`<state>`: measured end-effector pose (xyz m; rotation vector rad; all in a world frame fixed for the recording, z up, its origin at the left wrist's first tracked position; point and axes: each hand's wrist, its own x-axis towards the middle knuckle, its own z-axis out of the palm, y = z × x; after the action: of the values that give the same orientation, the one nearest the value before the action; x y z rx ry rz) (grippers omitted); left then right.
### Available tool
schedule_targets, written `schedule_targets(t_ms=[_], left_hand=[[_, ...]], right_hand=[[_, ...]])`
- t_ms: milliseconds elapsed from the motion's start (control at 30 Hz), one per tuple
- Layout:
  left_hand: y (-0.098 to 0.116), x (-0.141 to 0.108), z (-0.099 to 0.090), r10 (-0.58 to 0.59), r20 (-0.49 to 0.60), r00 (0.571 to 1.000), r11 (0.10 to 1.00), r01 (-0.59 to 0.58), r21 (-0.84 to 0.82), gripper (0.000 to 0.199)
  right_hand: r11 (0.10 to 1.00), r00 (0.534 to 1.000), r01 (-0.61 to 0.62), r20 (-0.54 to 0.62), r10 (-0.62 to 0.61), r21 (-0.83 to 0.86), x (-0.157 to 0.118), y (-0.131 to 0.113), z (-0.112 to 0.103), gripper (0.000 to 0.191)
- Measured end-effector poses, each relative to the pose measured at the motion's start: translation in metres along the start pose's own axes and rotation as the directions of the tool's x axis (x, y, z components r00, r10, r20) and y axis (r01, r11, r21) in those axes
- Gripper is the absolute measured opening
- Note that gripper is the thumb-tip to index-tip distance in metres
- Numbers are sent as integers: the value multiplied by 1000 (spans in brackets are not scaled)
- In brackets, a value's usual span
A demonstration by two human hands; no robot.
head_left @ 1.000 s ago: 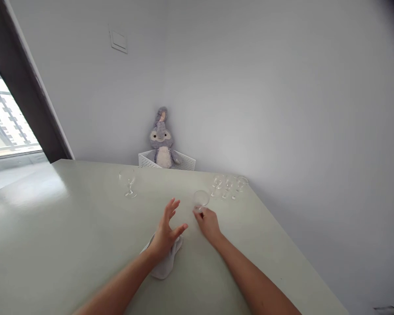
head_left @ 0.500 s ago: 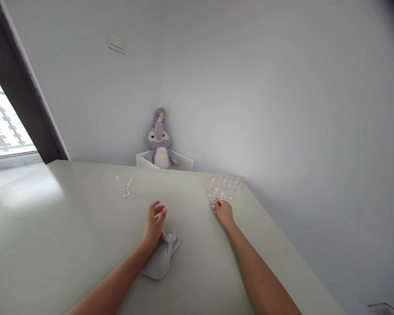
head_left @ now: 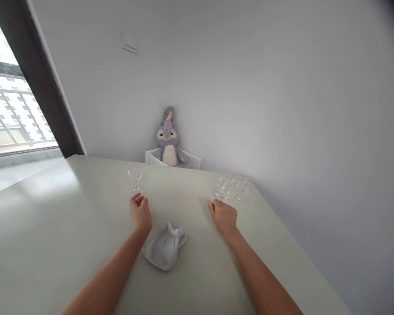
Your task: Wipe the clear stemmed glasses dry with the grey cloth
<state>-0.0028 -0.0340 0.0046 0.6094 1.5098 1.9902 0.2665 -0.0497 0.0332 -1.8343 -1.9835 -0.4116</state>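
Note:
My left hand (head_left: 140,212) is just in front of a single clear stemmed glass (head_left: 135,177), its fingers loosely curled and slightly apart near the glass's foot. Nothing shows in that hand. My right hand (head_left: 222,215) is closed into a loose fist above the tabletop, with no object visible in it. Just beyond it stand several clear stemmed glasses (head_left: 229,186), grouped close together at the table's far right corner. Between my forearms lies a crumpled light grey cloth (head_left: 164,247), touched by neither hand.
The pale glossy table (head_left: 197,284) reaches to the walls. Behind its far edge a grey plush toy (head_left: 169,140) sits in a white perforated basket (head_left: 193,162). A window (head_left: 16,109) with a dark frame is at the left.
My left hand has moved from over the cloth forward and left to the single glass. My right hand has drawn slightly away from the grouped glasses and closed. The view has shifted left.

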Motion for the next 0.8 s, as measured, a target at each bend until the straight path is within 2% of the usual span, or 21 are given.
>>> schedule_targets(t_ms=[100, 167, 233, 267, 333, 400, 467, 533, 567, 600, 633, 733, 800], left_hand=[[-2, 6, -2, -8, -55, 998, 1000, 9, 15, 29], [-3, 9, -3, -14, -68, 998, 1000, 16, 22, 29], [-2, 12, -4, -11, -86, 996, 999, 14, 36, 31], [-1, 13, -5, -8, -100, 995, 999, 13, 51, 32], [1, 18, -6, 13, -145, 989, 996, 1, 93, 37], [3, 26, -7, 49, -210, 977, 989, -17, 150, 42], [4, 35, -8, 87, -256, 963, 976, -31, 215, 47], [3, 45, -7, 115, -256, 960, 958, -40, 282, 54], [3, 49, -6, 129, -227, 965, 949, -54, 312, 59], [2, 54, -5, 146, -185, 972, 938, -77, 337, 64], [1, 57, -3, 163, -128, 978, 928, -108, 356, 69], [-2, 66, 1, 156, 84, 984, 910, -177, 376, 83], [-4, 70, 2, 123, 182, 976, 910, -184, 372, 87]], right_hand=[[972, 979, 205, -49, -200, 114, -13, -34, -3, 40], [927, 954, 299, -61, -292, 229, -22, -49, -6, 36], [839, 918, 386, -67, -391, 383, -30, -59, -13, 31], [772, 886, 440, -79, -458, 460, -34, -64, -17, 27], [611, 785, 558, -119, -608, 561, -44, -73, -26, 23], [473, 655, 670, -156, -740, 572, -56, -83, -35, 28], [375, 539, 754, -183, -822, 539, -67, -91, -40, 33], [305, 466, 795, -207, -860, 525, -77, -99, -41, 37], [294, 459, 794, -209, -864, 532, -80, -102, -39, 40], [309, 476, 780, -196, -857, 544, -83, -105, -36, 45], [353, 515, 755, -166, -841, 552, -84, -108, -32, 52], [583, 680, 635, -9, -733, 506, -85, -113, -19, 72], [685, 731, 576, 95, -676, 446, -82, -113, -15, 65]])
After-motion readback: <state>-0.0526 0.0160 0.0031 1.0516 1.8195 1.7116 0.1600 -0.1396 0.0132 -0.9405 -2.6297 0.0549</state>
